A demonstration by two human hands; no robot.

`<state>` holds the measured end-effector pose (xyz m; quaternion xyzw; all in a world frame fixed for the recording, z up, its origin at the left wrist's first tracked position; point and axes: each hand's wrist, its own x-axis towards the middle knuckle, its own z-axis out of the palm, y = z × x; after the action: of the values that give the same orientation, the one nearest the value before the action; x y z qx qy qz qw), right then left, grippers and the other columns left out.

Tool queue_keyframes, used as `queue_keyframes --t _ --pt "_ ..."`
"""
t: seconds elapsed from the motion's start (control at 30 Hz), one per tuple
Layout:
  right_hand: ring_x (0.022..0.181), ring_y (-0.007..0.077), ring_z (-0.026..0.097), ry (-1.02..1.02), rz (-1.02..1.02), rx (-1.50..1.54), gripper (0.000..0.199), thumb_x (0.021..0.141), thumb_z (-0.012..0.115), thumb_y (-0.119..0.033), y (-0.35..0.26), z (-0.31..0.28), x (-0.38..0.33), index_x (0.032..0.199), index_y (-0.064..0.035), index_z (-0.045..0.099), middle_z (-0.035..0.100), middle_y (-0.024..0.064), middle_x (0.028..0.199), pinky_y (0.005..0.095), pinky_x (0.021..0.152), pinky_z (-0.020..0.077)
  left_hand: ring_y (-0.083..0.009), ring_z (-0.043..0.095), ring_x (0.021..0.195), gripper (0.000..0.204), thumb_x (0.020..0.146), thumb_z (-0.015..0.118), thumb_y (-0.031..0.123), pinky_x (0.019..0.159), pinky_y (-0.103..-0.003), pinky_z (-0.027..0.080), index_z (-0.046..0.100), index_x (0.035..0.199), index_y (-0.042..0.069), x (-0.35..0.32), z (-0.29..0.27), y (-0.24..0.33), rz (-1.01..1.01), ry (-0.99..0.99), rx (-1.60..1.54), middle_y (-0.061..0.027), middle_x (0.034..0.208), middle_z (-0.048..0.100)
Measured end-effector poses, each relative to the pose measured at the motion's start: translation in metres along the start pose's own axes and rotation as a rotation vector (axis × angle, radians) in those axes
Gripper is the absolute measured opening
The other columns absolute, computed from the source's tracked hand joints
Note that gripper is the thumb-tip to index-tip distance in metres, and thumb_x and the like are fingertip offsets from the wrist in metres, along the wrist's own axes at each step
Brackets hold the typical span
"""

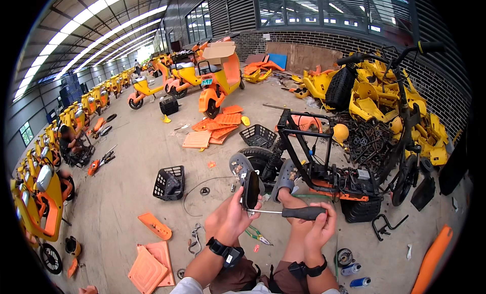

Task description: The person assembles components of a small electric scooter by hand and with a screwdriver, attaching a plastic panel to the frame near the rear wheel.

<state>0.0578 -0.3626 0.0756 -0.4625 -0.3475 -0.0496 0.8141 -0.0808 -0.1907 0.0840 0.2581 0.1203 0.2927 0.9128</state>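
My left hand grips a dark, glossy, oval part upright; I cannot make out its exact kind. My right hand is closed round the black handle of a screwdriver. The screwdriver's thin metal shaft points left, its tip at the lower end of the oval part. Just ahead of my hands stands a stripped black scooter frame with its rear wheel. A pair of green-handled pliers lies on the floor below my left hand.
Black baskets and orange panels lie to the left. Yellow panels and dark metal parts are heaped by the brick wall. Spray cans lie at lower right. Orange scooters stand ahead; a person sits far left.
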Motion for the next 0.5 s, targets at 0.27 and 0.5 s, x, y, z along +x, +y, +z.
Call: queue_keyframes --t 0.27,0.5 --pt "0.070 0.0201 0.062 0.023 0.088 0.063 0.040 0.101 0.050 -0.033 0.010 0.013 0.015 0.119 0.0021 0.046 0.062 0.0176 0.104 0.0315 0.062 0.0524 -0.0167 0.053 0.067 0.045 0.102 0.034 0.045 0.047 -0.027 0.035 0.053 0.115 0.006 0.035 -0.013 -0.007 -0.021 0.050 0.058 -0.0085 0.093 0.059" --pt "0.073 0.0203 0.063 -0.083 0.155 -0.058 0.039 0.101 0.050 -0.032 0.046 0.011 0.020 0.120 0.0019 0.045 0.061 0.0174 0.106 0.0324 0.061 0.0533 -0.0148 0.052 0.065 0.045 0.101 0.035 0.046 0.044 -0.024 0.035 0.052 0.118 0.008 0.061 -0.057 -0.025 -0.067 0.073 -0.051 -0.0089 0.093 0.059"
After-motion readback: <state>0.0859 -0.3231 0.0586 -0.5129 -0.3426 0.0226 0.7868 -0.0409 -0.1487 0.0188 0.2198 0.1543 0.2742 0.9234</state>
